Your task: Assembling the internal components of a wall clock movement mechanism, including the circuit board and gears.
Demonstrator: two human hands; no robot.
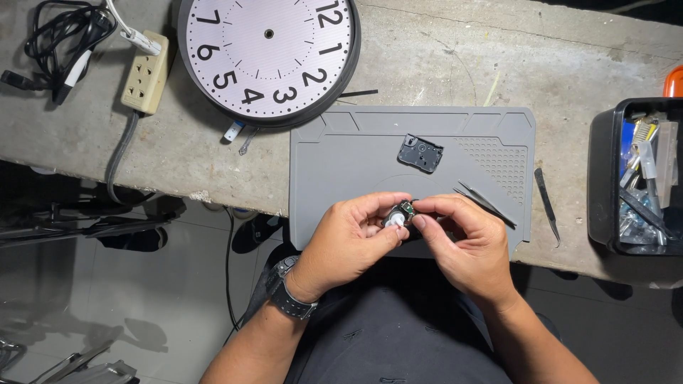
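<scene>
You have the small clock movement (400,213) pinched between both hands, just above the near edge of the grey work mat (356,163), so anything that drops should land on the mat rather than on the floor below. Your left hand (352,238) curls around it from the side, thumb and forefinger closed on its pale, rounded part, which steadies the piece; your right hand (466,242) meets it from the other side, thumb and fingertips closed on its dark edge, a grip that seems suited to fine work on something this small. Just beyond your fingertips, further up the mat, lies a black plastic cover (420,153), probably set flat there to stay within reach. Just past your right hand a pair of tweezers (485,203) lies on the mat at a slant, and further out to that side a thin dark tool (547,203) rests on the bare tabletop (569,64). Well beyond your left hand sits the round clock face (269,53), flat and without hands on its dial, with a beige power strip (146,71) and a coiled black cable (60,39) further out still. Far off to your right, a black bin (605,178) holds a loose jumble of tools and metal bits; you cannot tell each one apart.
</scene>
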